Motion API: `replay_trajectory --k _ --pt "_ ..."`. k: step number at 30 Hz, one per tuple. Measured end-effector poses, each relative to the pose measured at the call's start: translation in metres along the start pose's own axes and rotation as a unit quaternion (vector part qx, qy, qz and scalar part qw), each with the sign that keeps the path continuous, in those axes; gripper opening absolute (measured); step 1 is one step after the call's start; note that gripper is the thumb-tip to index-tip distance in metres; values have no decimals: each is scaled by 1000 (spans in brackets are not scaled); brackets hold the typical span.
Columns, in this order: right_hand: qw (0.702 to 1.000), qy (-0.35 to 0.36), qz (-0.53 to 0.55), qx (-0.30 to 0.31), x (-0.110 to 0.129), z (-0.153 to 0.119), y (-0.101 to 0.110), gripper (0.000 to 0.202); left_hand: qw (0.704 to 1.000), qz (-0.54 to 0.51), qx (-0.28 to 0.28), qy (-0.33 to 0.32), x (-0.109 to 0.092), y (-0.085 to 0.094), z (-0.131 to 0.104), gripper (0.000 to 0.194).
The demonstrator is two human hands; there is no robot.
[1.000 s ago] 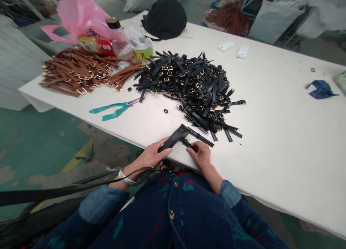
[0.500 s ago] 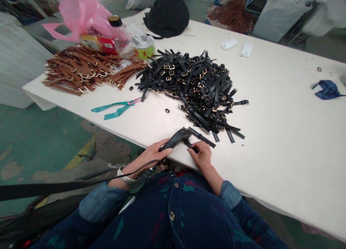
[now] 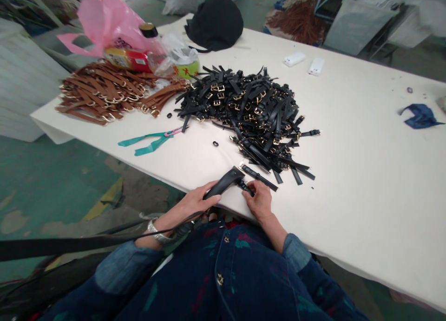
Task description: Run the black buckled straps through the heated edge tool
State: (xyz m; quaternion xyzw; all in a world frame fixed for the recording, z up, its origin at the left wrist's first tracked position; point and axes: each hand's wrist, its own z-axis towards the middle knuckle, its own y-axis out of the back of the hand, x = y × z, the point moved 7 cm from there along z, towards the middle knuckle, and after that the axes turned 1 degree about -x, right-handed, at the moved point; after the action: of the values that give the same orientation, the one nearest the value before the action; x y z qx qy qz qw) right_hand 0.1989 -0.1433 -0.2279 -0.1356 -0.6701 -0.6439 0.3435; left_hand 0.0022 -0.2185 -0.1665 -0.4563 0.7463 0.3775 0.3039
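My left hand (image 3: 193, 203) grips a black corded hand tool (image 3: 223, 182) at the near edge of the white table (image 3: 355, 172); its tip points toward my right hand. My right hand (image 3: 259, 201) pinches a short black strap piece (image 3: 245, 187) against the table, right at the tool's tip. Another black strap (image 3: 258, 176) lies just beyond my fingers. A large pile of black buckled straps (image 3: 247, 109) sits behind it.
A heap of brown straps (image 3: 104, 91) lies at the far left, beside a pink bag (image 3: 104, 21) and a bottle (image 3: 134, 56). Teal scissors (image 3: 149, 140), a black hat (image 3: 213, 23), two white lighters (image 3: 304, 63) and a blue cloth scrap (image 3: 420, 116) also lie on the table.
Both hands stay at the table edge; the right fingers have shifted slightly on the strap piece. The camera has moved a little.
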Motion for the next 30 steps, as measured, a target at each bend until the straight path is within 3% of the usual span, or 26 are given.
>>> replay_trajectory --k 3,10,24,30 --pt "999 3 -39 -4 5 4 0 37 1000 2 -4 -9 -3 1 3 64" --pt "999 10 -42 -14 12 10 -2 10 998 21 -34 -58 -6 7 -3 63" --pt "999 1 29 -20 -1 4 8 20 997 33 -32 -69 -6 5 -3 62" --pt "999 -24 22 -34 0 -2 2 22 996 57 -29 -68 0 8 -3 63"
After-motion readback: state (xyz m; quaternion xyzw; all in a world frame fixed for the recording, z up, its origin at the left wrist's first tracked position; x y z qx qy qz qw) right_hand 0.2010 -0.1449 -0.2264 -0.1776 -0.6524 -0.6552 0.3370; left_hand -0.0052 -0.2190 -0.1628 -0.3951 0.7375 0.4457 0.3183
